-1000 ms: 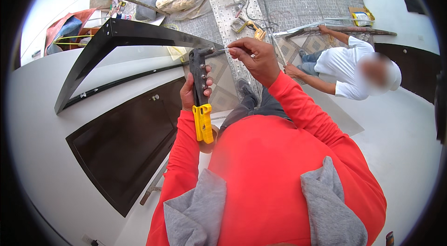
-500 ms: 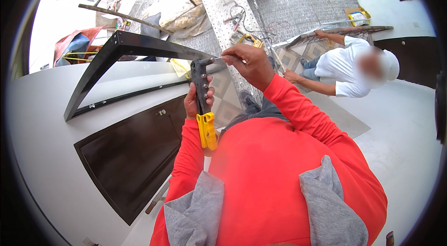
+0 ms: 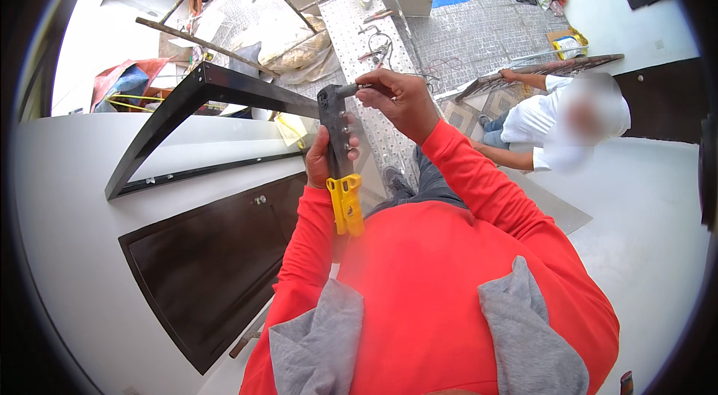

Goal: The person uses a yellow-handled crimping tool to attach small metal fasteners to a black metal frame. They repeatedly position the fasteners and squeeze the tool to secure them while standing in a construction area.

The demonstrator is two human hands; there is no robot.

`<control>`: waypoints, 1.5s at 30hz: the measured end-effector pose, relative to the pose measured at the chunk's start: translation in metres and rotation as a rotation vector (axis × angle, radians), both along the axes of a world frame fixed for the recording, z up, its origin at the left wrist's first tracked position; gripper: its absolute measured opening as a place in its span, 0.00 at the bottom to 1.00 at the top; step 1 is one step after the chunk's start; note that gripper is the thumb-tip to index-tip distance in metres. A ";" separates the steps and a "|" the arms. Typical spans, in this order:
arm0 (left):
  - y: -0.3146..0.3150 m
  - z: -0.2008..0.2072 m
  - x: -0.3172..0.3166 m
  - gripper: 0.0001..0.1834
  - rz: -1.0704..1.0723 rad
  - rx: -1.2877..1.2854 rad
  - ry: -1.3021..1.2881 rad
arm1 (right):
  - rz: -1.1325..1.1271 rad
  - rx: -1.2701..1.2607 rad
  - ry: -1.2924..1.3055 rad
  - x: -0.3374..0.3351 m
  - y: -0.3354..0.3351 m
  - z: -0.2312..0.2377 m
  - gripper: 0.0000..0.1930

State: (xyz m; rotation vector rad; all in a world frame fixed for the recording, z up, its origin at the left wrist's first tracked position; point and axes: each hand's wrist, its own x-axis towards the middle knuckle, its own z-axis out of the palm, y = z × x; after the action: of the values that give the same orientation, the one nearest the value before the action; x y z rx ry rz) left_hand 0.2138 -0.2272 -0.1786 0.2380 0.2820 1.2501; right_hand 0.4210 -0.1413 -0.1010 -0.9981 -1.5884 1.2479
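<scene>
My left hand [image 3: 319,159] is wrapped round the dark body of a hand riveter [image 3: 336,142]. The riveter stands nearly upright, its yellow handle grips [image 3: 346,204] hanging below that hand. At the tool's nose, my right hand [image 3: 402,102] has thumb and forefinger pinched together. A thin silver rivet showed in that pinch in the earlier frame; now the fingers mostly hide it. Just beyond the riveter's head runs a black angled metal frame [image 3: 250,90], its bent corner at the left.
A perforated metal plank [image 3: 348,17] extends ahead, bearing cables and tools. Rusty scaffold bars [image 3: 202,42] cross at the left. On the right, a co-worker in a white shirt [image 3: 527,115] grips a long metal piece [image 3: 553,68]. A dark brown door [image 3: 209,253] is at lower left.
The riveter and my left hand have moved slightly right, and its nose has come up against my right fingertips. The co-worker has shifted slightly.
</scene>
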 end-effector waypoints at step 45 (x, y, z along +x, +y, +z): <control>0.013 0.018 0.028 0.24 0.083 0.052 0.542 | 0.026 0.187 -0.404 0.006 -0.076 0.001 0.18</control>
State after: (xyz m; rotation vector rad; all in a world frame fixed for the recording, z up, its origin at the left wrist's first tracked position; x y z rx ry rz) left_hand 0.2420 -0.2137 -0.1608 0.6168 0.7308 1.2592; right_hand 0.4269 -0.2176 -0.1002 -1.1614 -1.9912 0.9292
